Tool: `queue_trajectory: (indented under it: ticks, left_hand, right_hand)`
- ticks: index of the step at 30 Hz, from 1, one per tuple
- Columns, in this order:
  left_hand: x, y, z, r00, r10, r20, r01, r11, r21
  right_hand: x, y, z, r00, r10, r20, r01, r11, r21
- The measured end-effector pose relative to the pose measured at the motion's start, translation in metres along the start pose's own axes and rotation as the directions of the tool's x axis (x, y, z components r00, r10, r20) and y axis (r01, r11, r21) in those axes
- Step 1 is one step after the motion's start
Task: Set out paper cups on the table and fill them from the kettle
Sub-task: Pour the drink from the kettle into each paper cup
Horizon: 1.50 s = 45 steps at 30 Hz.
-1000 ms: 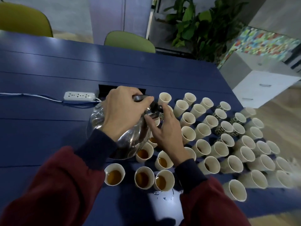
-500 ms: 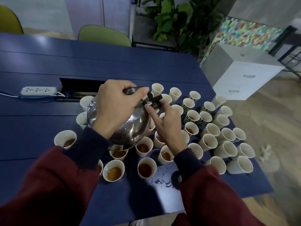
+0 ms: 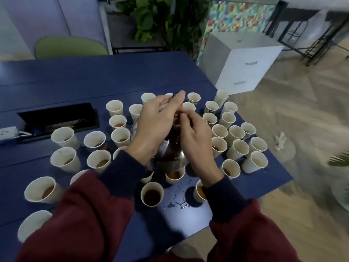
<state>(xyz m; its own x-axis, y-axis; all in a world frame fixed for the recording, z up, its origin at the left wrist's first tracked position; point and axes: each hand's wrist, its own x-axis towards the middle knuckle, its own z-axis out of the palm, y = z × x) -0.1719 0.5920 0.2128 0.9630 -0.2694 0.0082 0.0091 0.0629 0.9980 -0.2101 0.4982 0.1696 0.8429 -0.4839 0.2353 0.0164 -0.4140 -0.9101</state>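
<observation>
The steel kettle (image 3: 170, 157) stands among many paper cups on the blue table (image 3: 113, 78), mostly hidden under my hands. My left hand (image 3: 154, 121) lies over its top with the fingers stretched out. My right hand (image 3: 196, 140) is beside it on the right, its fingertips curled in and pinching at the kettle's dark top part. Cups near me, such as one at the front (image 3: 152, 194), hold brown liquid. Cups at the far right, like the outermost one (image 3: 255, 161), look empty.
Spilled drops (image 3: 181, 204) lie on the table near the front edge. A black cable slot (image 3: 58, 118) and a white power strip (image 3: 7, 132) are at the left. A white drawer cabinet (image 3: 245, 63), a green chair (image 3: 69, 48) and a plant (image 3: 156, 19) stand beyond the table.
My view has swung to the right and down. My left hand has loosened from its grip on the kettle handle and its fingers are straighter. The kettle now sits lower among the cups.
</observation>
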Motion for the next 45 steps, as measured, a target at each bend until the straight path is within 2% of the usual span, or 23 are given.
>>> queue_trajectory:
  ticks: [3, 8, 11, 15, 17, 20, 24, 29, 34, 38, 43, 45]
  left_hand:
    - [0.002, 0.000, 0.025, 0.992, 0.013, 0.126, -0.016, 0.999, 0.028]
    - [0.012, 0.000, 0.070, 0.946, -0.048, 0.321, 0.032, 0.998, 0.053]
    - [0.018, -0.006, 0.106, 0.922, -0.011, 0.387, -0.022, 0.996, 0.082]
    - [0.037, -0.023, 0.155, 0.942, 0.157, 0.297, -0.226, 0.950, 0.214]
    - [0.050, -0.034, 0.179, 0.951, 0.208, 0.229, -0.278, 0.900, 0.335]
    - [0.071, -0.051, 0.223, 0.975, 0.158, 0.153, -0.213, 0.855, 0.472]
    - [0.082, -0.068, 0.281, 0.968, 0.086, 0.235, -0.191, 0.860, 0.472]
    - [0.091, -0.082, 0.347, 0.973, 0.084, 0.217, -0.187, 0.837, 0.514]
    - [0.113, -0.086, 0.389, 0.966, 0.135, 0.220, -0.238, 0.794, 0.559]
    - [0.134, -0.093, 0.421, 0.958, 0.086, 0.272, -0.238, 0.770, 0.592]
    - [0.157, -0.104, 0.457, 0.967, 0.077, 0.242, -0.210, 0.780, 0.590]
    - [0.167, -0.112, 0.470, 0.971, 0.044, 0.236, -0.183, 0.771, 0.610]
  right_hand:
    - [0.003, 0.000, -0.025, 0.989, 0.145, -0.007, -0.142, 0.978, 0.150]
    - [0.016, 0.008, -0.072, 0.982, 0.185, -0.033, -0.175, 0.963, 0.203]
    - [0.027, 0.022, -0.105, 0.978, 0.203, -0.045, -0.191, 0.961, 0.198]
    - [0.049, 0.052, -0.164, 0.959, 0.273, -0.076, -0.251, 0.943, 0.220]
    - [0.060, 0.068, -0.200, 0.957, 0.277, -0.090, -0.246, 0.935, 0.256]
    - [0.079, 0.088, -0.262, 0.965, 0.262, -0.004, -0.248, 0.918, 0.309]
    - [0.107, 0.117, -0.328, 0.975, 0.216, 0.044, -0.219, 0.924, 0.313]
    - [0.144, 0.146, -0.396, 0.985, 0.150, 0.083, -0.166, 0.953, 0.253]
    - [0.175, 0.168, -0.422, 0.987, 0.143, 0.070, -0.155, 0.959, 0.237]
    - [0.188, 0.190, -0.435, 0.990, 0.141, -0.017, -0.132, 0.962, 0.241]
    - [0.205, 0.226, -0.448, 0.983, 0.183, -0.008, -0.174, 0.948, 0.268]
    - [0.214, 0.243, -0.452, 0.983, 0.184, 0.007, -0.181, 0.960, 0.212]
